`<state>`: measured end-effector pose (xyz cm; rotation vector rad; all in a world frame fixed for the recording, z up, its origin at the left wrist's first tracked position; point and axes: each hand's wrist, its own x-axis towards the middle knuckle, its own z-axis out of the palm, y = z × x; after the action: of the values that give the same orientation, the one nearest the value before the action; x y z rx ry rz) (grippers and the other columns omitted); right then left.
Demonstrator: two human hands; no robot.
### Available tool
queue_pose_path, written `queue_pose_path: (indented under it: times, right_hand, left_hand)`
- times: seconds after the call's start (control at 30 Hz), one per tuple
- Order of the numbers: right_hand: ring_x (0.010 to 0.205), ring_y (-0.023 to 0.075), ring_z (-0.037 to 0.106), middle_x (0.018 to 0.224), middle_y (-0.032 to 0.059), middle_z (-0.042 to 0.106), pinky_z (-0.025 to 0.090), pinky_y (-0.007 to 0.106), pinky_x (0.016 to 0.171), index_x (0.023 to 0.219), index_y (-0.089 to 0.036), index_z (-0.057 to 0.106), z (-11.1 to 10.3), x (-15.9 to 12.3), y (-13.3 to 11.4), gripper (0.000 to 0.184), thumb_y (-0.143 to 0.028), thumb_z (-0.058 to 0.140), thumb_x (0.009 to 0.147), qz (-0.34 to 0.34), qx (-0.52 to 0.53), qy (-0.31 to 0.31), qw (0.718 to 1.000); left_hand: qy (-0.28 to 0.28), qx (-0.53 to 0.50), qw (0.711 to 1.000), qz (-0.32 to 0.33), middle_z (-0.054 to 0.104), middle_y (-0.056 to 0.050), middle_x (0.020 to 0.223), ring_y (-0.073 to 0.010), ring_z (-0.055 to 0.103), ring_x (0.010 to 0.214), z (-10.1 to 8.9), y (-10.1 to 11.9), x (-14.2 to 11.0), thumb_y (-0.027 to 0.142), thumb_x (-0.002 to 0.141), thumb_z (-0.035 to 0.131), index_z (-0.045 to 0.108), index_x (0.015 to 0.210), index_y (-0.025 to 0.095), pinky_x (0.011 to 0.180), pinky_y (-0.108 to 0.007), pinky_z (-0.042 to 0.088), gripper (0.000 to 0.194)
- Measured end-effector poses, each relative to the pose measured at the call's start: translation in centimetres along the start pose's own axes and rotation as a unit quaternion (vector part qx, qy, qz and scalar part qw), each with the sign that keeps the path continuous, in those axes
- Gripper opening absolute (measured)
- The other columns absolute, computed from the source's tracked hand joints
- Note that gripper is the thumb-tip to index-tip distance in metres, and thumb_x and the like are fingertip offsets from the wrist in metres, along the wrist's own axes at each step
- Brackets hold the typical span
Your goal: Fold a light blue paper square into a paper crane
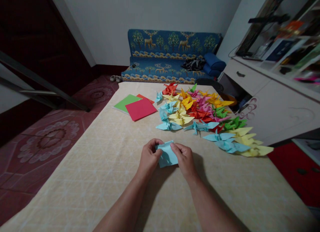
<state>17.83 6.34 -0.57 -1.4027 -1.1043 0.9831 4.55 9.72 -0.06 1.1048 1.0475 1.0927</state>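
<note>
In the head view, one piece of light blue paper [168, 155] is held at the centre of the frame, just below the middle. It is small, roughly four-sided and creased, with an uneven upper edge; its exact folds cannot be made out. Its left edge is pinched by the left hand [151, 153] and its upper right by the right hand [183, 157], fingers curled in on both sides. It is held above one pale patterned tablecloth [100, 165].

Left of centre, three sheets are seen overlapping: one green sheet [126, 102], one orange sheet [145, 98] and one red sheet [141, 109] on top. Right of centre, many folded paper cranes [183, 120] are spread in blue, yellow, orange, red, pink and green. About seven blue ones can be counted; the others are too crowded for counting. At the top centre, one blue sofa [165, 62] is seen.
</note>
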Motion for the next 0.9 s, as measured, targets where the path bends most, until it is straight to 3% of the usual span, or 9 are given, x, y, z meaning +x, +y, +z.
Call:
queue_pose_path:
  times: [0.13,0.27,0.5,0.67,0.9]
  right_hand:
    - [0.054,0.0104,0.033,0.055,-0.0033,0.036,0.027,0.022,0.048,0.056,-0.016,0.049,-0.3,0.4,0.3,0.038,-0.046,0.054,0.08,0.003,-0.002,0.037,0.999]
    - [0.053,0.0108,0.036,0.054,-0.0034,0.039,0.029,0.022,0.047,0.058,-0.016,0.053,-0.5,0.6,0.5,0.037,-0.047,0.057,0.078,0.011,0.024,0.034,0.999]
    - [0.047,0.0102,0.046,0.054,-0.0022,0.053,0.034,0.02,0.043,0.072,-0.015,0.061,-0.7,0.3,0.6,0.039,-0.053,0.058,0.079,0.063,0.129,0.008,0.99]
    - [0.048,0.0097,0.05,0.058,0.0002,0.058,0.035,0.018,0.042,0.082,-0.014,0.065,-0.9,0.1,0.6,0.038,-0.051,0.056,0.082,0.065,0.185,0.003,0.981]
    - [0.049,0.0087,0.05,0.063,0.0,0.059,0.033,0.017,0.042,0.074,-0.015,0.061,-1.0,0.1,0.1,0.027,-0.042,0.059,0.081,0.061,0.186,-0.016,0.981]
  left_hand:
    - [-0.025,-0.047,0.998,0.021,0.063,0.0,0.073,-0.0125,0.053,0.065,-0.2,0.5,-0.2,0.004,0.056,0.055,0.067,0.081,0.018,0.058,-0.021,0.039,0.031]
    - [-0.049,-0.027,0.998,-0.018,0.069,-0.006,0.08,-0.0153,0.057,0.067,-0.3,0.6,-0.3,0.011,0.062,0.062,0.074,0.083,0.015,0.062,-0.024,0.041,0.024]
    - [-0.005,-0.092,0.992,-0.084,0.071,-0.012,0.093,-0.0171,0.061,0.072,-0.7,-0.4,0.1,0.025,0.066,0.074,0.073,0.098,0.013,0.067,-0.028,0.045,0.034]
    - [-0.002,-0.163,0.98,-0.116,0.071,-0.013,0.093,-0.017,0.063,0.071,-0.8,-0.3,0.2,0.024,0.067,0.074,0.068,0.108,0.01,0.068,-0.029,0.047,0.044]
    - [-0.001,-0.2,0.971,-0.129,0.071,-0.014,0.094,-0.0162,0.065,0.07,-0.7,0.2,0.2,0.02,0.068,0.072,0.064,0.112,0.006,0.066,-0.027,0.048,0.047]
